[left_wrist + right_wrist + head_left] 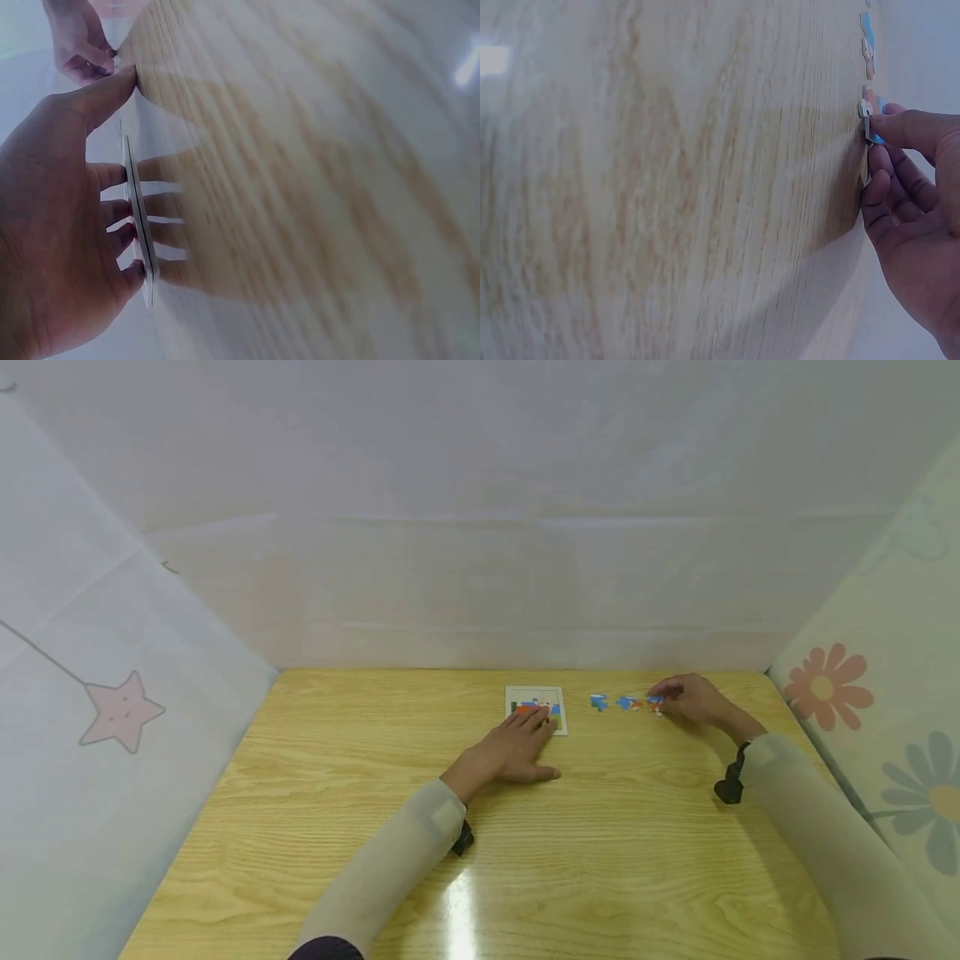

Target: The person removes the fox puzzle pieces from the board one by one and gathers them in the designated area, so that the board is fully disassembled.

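In the head view, a small square jigsaw tray (560,710) with a white frame and a coloured picture lies near the table's back edge. My left hand (516,753) rests on it, fingers extended over the picture, thumb out to the side on the table. The left wrist view shows the fingertips on the tray's thin edge (142,210). To the right, my right hand (693,700) pinches a blue, white and orange puzzle piece (655,703) between thumb and fingers, low over the table. In the right wrist view, the piece (868,120) is partly hidden by the fingers.
Loose puzzle pieces lie in a row between tray and right hand: a blue and green piece (597,702) and a blue one (627,702) beside an orange bit. The wooden table (360,735) meets a white cloth wall (480,577) at the back. Patterned cloth hangs on both sides.
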Action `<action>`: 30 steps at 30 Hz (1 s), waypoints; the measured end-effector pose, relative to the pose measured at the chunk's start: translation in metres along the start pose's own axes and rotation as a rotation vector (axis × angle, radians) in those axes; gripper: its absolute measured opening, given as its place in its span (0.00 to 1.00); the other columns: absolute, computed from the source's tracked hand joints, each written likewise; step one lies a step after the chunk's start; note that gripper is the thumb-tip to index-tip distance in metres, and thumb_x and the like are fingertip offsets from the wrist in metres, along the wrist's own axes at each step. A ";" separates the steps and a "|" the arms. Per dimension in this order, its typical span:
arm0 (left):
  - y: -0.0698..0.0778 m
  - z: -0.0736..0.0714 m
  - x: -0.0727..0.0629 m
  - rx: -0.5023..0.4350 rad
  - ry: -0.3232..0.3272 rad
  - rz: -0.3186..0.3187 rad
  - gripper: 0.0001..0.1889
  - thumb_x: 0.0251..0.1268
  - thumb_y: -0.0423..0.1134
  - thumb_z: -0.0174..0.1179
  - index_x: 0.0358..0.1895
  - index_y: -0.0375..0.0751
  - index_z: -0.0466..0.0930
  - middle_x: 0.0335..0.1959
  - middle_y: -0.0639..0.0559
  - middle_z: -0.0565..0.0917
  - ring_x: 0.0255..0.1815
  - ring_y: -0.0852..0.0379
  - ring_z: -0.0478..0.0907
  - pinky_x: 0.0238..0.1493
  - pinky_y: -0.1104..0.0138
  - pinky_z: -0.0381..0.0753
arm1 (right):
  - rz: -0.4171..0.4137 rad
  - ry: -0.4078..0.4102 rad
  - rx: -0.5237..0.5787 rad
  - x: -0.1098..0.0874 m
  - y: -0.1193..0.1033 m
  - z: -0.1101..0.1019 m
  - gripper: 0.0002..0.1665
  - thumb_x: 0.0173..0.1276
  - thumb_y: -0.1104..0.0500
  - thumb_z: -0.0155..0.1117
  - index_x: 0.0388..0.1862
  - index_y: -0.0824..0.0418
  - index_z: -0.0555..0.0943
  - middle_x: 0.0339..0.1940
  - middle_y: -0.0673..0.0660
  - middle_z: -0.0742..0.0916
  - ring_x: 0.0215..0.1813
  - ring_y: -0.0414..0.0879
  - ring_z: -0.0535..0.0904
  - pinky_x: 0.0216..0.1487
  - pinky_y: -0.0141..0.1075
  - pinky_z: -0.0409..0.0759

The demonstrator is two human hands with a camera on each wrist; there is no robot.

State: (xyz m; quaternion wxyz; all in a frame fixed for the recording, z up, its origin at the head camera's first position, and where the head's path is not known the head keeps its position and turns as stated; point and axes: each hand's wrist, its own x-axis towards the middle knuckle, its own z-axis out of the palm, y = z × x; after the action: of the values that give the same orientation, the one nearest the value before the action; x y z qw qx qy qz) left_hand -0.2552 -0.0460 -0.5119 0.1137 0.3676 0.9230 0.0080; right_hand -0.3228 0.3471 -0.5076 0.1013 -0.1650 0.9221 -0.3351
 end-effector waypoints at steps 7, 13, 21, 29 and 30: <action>0.000 0.000 0.001 0.005 -0.004 -0.002 0.49 0.77 0.72 0.48 0.88 0.47 0.46 0.89 0.45 0.45 0.90 0.50 0.40 0.87 0.53 0.46 | 0.007 0.001 -0.010 0.000 0.004 0.000 0.16 0.76 0.66 0.66 0.60 0.68 0.86 0.57 0.68 0.88 0.57 0.63 0.83 0.54 0.52 0.84; 0.000 0.000 0.000 0.009 0.005 0.002 0.49 0.76 0.73 0.48 0.88 0.48 0.47 0.89 0.46 0.45 0.89 0.50 0.40 0.87 0.53 0.47 | 0.006 0.019 0.002 -0.001 -0.003 0.001 0.15 0.77 0.66 0.65 0.59 0.68 0.86 0.58 0.68 0.86 0.57 0.63 0.82 0.55 0.56 0.83; 0.000 -0.001 -0.001 0.005 0.019 0.000 0.49 0.76 0.73 0.50 0.88 0.48 0.49 0.88 0.45 0.49 0.89 0.48 0.45 0.86 0.52 0.53 | -0.017 0.075 -0.030 0.008 -0.018 0.005 0.14 0.80 0.61 0.65 0.58 0.65 0.88 0.56 0.66 0.86 0.55 0.62 0.82 0.52 0.57 0.84; 0.001 -0.002 -0.003 0.000 0.041 0.014 0.48 0.76 0.72 0.51 0.87 0.46 0.51 0.87 0.43 0.52 0.88 0.47 0.47 0.85 0.51 0.55 | -0.147 0.077 -0.022 0.017 -0.037 0.015 0.13 0.78 0.64 0.66 0.56 0.68 0.88 0.51 0.66 0.88 0.47 0.60 0.86 0.40 0.47 0.87; 0.001 -0.002 -0.003 -0.002 0.043 0.015 0.48 0.76 0.71 0.52 0.87 0.46 0.51 0.87 0.43 0.51 0.88 0.46 0.47 0.85 0.51 0.55 | -0.153 0.073 -0.009 0.018 -0.040 0.016 0.13 0.78 0.64 0.66 0.56 0.68 0.87 0.50 0.66 0.88 0.44 0.60 0.86 0.36 0.45 0.86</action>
State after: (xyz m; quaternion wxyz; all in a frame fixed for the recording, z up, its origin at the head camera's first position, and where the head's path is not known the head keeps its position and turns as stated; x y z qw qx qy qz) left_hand -0.2528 -0.0470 -0.5090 0.0941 0.3743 0.9224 0.0176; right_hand -0.3254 0.3021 -0.4955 0.0408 -0.2232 0.9114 -0.3433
